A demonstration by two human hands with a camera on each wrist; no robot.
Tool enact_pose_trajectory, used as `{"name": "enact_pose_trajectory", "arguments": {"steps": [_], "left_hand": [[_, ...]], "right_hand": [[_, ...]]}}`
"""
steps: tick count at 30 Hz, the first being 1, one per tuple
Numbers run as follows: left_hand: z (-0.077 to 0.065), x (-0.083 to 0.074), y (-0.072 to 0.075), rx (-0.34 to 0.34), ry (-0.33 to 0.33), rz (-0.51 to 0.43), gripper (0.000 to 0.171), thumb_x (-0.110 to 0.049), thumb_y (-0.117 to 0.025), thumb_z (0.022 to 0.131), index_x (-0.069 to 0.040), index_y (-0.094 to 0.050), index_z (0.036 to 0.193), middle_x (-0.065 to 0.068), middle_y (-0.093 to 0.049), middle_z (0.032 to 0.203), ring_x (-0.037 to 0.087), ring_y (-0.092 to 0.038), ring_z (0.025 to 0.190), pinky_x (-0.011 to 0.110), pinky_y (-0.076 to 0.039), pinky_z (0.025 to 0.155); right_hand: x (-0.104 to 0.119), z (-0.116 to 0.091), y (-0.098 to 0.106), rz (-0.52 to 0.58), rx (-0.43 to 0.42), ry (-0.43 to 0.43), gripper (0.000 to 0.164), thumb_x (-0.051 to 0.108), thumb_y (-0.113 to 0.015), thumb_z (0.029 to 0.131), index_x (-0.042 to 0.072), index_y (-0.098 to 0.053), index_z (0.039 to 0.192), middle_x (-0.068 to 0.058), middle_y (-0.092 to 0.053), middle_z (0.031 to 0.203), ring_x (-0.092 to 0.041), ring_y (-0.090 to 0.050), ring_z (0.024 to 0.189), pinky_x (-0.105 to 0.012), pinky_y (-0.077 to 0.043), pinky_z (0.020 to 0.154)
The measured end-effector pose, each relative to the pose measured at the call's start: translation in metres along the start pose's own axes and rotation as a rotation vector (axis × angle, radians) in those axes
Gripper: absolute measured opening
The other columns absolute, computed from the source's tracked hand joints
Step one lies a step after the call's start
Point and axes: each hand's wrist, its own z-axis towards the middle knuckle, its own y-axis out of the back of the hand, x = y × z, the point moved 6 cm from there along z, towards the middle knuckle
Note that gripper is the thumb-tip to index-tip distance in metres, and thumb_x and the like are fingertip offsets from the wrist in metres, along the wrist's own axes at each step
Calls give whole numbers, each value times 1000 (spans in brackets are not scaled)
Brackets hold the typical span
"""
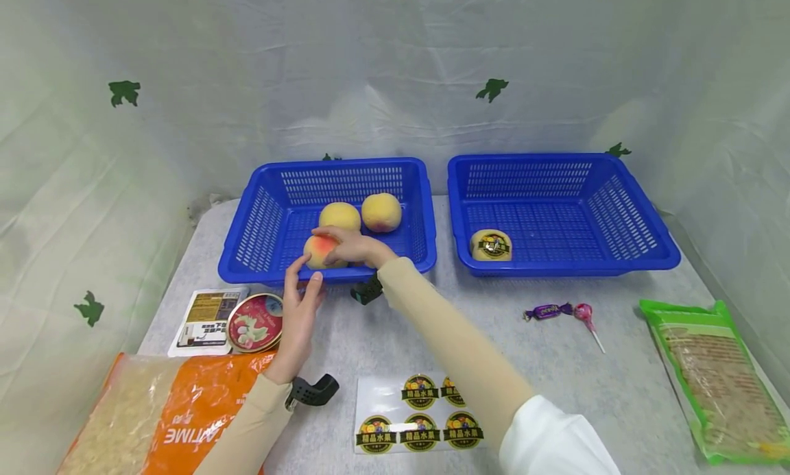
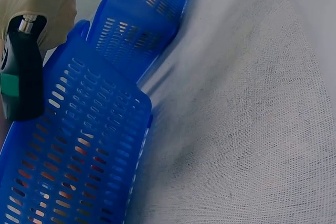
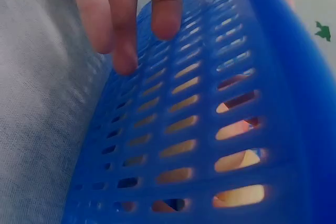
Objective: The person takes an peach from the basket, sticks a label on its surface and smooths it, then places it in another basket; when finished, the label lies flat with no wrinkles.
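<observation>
A yellow peach with a red blush (image 1: 317,249) lies at the front of the left blue basket (image 1: 247,279). My right hand (image 1: 356,247) reaches over the basket's front rim and grips this peach, fingers on top and thumb at its near side. My left hand (image 1: 300,322) is at the front rim, fingers extended, an index fingertip close to the peach's left side. In the right wrist view, fingers (image 3: 122,30) hang outside the slotted basket wall (image 3: 210,129). Two more peaches, one yellow (image 1: 339,215) and one blushed below (image 1: 381,211), sit behind.
The right blue basket (image 1: 574,264) contains a peach with a round label (image 1: 492,245). A sticker sheet (image 1: 385,393) lies in front. Purple candy (image 1: 548,312), a lollipop (image 1: 583,313) and a green-edged bag (image 1: 710,365) are right; a round tin (image 1: 255,323), flat packet (image 1: 206,321) and orange bag (image 1: 197,399) left.
</observation>
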Motion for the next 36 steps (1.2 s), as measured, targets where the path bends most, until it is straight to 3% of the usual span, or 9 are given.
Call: {"name": "enact_pose_trajectory", "arguments": {"steps": [7,13,16,24,30,36], "left_hand": [[0,2,1,-8,3,5,47,-23,-41,97,-13,-24,140,16,-24,129,31,-34,110,46,-30,99],[0,1,0,-18,-4,-8,43,-20,-41,97,-12,-28,137,8,-30,120,37,-34,110,46,-32,98],[3,6,2,-20,-4,-11,42,-20,-41,97,-14,-28,137,6,-30,118,37,-34,111,45,-33,98],[10,19,8,-43,-36,28,45,-31,-44,95,-20,-30,136,5,-30,121,25,-38,105,41,-35,97],[11,20,7,-57,-55,24,43,-31,-46,94,-20,-33,134,10,-32,122,21,-39,102,42,-34,98],[11,22,7,-63,-53,14,44,-30,-46,94,-19,-34,134,6,-34,116,29,-39,105,41,-34,98]], "right_hand": [[-4,1,-2,20,20,-17,63,-1,-57,84,16,-33,140,-4,-32,140,-17,-39,107,-26,-39,82],[-6,0,2,34,-27,-3,61,-1,-62,82,13,-37,136,-4,-33,139,-16,-40,100,-21,-39,72],[-5,-4,5,27,-32,1,60,4,-62,83,15,-37,136,-4,-36,135,-18,-43,89,-26,-41,66],[1,-14,20,20,4,42,58,22,-64,84,24,-35,135,-1,-37,131,-19,-46,90,-43,-45,73],[11,-27,39,61,25,91,56,23,-64,84,26,-37,133,-4,-42,123,-19,-45,91,-38,-44,73],[19,-44,61,62,9,121,56,26,-65,83,32,-38,132,-10,-53,106,-20,-51,89,-34,-47,73]]}}
